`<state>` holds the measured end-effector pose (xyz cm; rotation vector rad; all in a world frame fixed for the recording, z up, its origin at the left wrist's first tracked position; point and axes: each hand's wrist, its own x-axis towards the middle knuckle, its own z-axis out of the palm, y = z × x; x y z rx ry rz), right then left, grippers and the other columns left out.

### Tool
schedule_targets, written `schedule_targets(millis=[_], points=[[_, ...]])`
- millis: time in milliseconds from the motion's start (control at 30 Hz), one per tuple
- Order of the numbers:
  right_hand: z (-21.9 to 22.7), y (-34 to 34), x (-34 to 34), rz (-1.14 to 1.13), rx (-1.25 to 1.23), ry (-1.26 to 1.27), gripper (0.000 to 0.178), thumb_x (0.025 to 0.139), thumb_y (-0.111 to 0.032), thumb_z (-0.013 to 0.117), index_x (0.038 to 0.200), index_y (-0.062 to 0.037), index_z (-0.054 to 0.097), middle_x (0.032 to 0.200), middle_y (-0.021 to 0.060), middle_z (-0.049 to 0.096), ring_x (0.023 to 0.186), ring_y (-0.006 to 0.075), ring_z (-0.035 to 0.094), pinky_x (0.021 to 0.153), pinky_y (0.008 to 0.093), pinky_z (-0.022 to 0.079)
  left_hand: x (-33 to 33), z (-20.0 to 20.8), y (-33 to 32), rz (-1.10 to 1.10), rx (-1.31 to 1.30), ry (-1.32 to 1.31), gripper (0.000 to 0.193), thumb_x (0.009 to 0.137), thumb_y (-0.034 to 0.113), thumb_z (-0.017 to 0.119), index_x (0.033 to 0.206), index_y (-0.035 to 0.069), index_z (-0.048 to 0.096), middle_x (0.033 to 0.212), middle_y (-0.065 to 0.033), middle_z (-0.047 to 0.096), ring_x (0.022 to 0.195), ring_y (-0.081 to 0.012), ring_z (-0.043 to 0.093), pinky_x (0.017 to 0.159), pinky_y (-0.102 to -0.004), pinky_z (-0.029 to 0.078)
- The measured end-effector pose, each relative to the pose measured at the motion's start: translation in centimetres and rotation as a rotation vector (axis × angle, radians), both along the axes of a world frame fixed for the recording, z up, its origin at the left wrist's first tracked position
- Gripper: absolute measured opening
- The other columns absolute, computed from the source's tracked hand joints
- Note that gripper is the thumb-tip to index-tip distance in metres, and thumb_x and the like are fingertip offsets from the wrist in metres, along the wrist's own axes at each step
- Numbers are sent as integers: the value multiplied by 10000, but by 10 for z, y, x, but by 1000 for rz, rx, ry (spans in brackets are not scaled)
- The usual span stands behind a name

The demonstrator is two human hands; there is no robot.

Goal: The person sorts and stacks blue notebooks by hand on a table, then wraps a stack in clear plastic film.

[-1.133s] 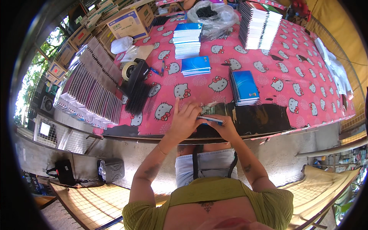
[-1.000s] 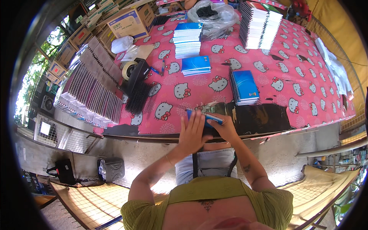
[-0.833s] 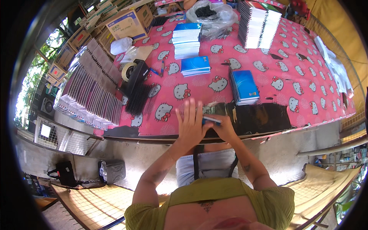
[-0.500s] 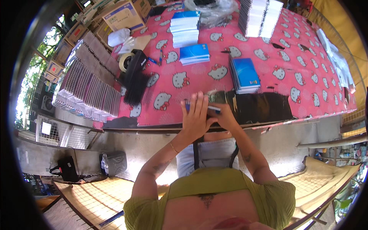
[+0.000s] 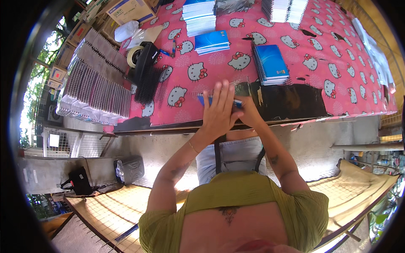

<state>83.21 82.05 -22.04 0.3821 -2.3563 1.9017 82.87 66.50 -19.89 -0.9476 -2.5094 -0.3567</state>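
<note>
A blue-covered notebook (image 5: 201, 100) is at the table's near edge, mostly hidden by my hands. My left hand (image 5: 218, 110) lies across it with fingers stretched out and pointing away from me. Beside it, my right hand (image 5: 249, 112) has its fingers bent round the notebook's right end. Ahead and to the right lies a small stack of blue spiral notebooks (image 5: 271, 62). Another low stack of blue notebooks (image 5: 211, 41) sits farther off, just in front of a taller stack (image 5: 199, 21).
A black tape dispenser (image 5: 146, 59) stands left of centre, with loose black spiral coils (image 5: 145, 86) before it. Long rows of bound notebooks (image 5: 93, 86) fill the left side. Cardboard boxes (image 5: 130, 10) are behind them. Pens (image 5: 173, 47) lie on the pink tablecloth (image 5: 185, 71), torn near the front.
The whole view has shifted, so the table's things appear higher in the picture. Both hands remain at the notebook by the edge, with little change in their pose.
</note>
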Motion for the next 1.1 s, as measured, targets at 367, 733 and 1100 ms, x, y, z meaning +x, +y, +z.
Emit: schedule_targets(millis=[367, 733, 1100], points=[[13, 7, -5, 32, 143, -54, 292, 841, -117, 728, 1093, 21, 677, 844, 227, 676, 717, 344, 654, 690, 357, 512, -19, 45, -15, -191, 209, -132, 213, 901, 263, 682, 1040, 101, 694, 996, -29, 696, 975, -224, 658, 1167, -594, 152], [64, 59, -3, 136, 151, -89, 222, 865, -116, 741, 1051, 5, 728, 868, 92, 717, 762, 117, 649, 663, 275, 496, -20, 36, -12, -204, 285, -104, 187, 856, 215, 730, 1012, 124, 682, 872, -32, 681, 891, -251, 654, 1142, -584, 240], [54, 33, -5, -206, 279, 272, 203, 773, -61, 733, 950, -24, 640, 836, 126, 644, 739, 287, 660, 665, 332, 507, -7, 61, -8, -55, 162, -140, 193, 858, 109, 727, 1031, 56, 663, 911, -102, 684, 883, -258, 673, 824, -409, 530]])
